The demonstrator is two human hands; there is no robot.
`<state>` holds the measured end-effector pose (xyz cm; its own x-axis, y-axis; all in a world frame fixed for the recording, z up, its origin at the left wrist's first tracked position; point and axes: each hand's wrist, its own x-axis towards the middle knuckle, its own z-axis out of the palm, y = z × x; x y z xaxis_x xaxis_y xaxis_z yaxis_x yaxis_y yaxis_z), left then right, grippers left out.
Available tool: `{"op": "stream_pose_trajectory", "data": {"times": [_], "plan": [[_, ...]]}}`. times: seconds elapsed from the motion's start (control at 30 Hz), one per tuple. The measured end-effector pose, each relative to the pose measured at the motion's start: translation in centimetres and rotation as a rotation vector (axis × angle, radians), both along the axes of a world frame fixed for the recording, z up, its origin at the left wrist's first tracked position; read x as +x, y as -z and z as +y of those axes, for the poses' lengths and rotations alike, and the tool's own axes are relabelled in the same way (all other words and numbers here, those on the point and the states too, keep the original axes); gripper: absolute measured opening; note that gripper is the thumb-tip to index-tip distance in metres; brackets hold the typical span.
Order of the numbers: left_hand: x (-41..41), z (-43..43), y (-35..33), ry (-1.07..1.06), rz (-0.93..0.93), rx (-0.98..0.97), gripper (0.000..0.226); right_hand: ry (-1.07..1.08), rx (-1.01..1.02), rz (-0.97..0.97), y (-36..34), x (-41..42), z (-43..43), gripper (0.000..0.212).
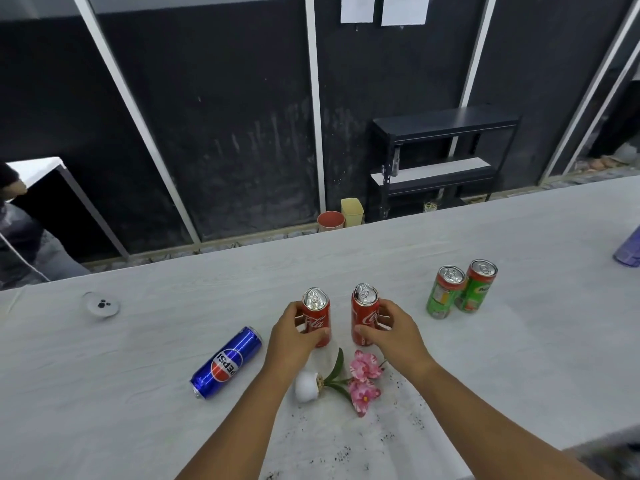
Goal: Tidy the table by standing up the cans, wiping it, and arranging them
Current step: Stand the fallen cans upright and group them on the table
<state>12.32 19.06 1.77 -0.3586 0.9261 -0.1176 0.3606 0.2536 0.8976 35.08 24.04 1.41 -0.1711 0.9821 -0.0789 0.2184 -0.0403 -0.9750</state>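
Observation:
Two red cola cans stand upright side by side at the middle of the white table (138,393). My left hand (294,336) is wrapped around the left red can (317,313), and my right hand (389,332) grips the right red can (363,311). A blue Pepsi can (227,362) lies on its side to the left of my left hand. Two green cans (460,291) stand upright together, touching, to the right. Dark crumbs (391,436) are scattered on the table near my forearms.
A small white pot with pink flowers (341,381) lies tipped over between my forearms. A clear round lid (101,304) rests at the far left. A purple bottle (628,252) sits at the right edge. Beyond the table stand a black shelf (440,161) and a person (20,233).

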Motion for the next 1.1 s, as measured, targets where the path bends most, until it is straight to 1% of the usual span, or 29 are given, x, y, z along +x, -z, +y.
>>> {"op": "stream_pose_trajectory", "data": {"times": [0.2,0.37,0.47,0.67,0.9,1.03,1.1], "plan": [[3.3,0.2,-1.3,0.063,-0.023,0.051,0.065,0.134,0.054,0.051,-0.7,3.5,-0.9,0.063],[9.0,1.4,-2.7,0.171,-0.068,0.085,0.065,0.268,0.083,0.088,-1.1,8.6,-1.6,0.06],[12.9,1.9,-2.8,0.249,-0.088,0.085,0.061,0.348,0.099,0.069,-1.1,12.3,-1.8,0.059],[19.5,3.5,-1.7,0.329,-0.107,0.072,0.062,0.462,0.103,0.014,-0.2,18.8,-0.8,0.059],[23.1,4.9,-0.2,0.357,-0.068,0.031,0.058,0.46,0.072,-0.032,1.2,22.0,0.6,0.062],[23.3,4.8,0.6,0.342,-0.049,0.001,0.065,0.436,0.069,-0.039,1.8,22.2,0.9,0.058],[23.3,4.7,0.9,0.339,-0.045,-0.001,0.068,0.414,0.067,-0.071,2.0,22.4,1.0,0.062]]}}
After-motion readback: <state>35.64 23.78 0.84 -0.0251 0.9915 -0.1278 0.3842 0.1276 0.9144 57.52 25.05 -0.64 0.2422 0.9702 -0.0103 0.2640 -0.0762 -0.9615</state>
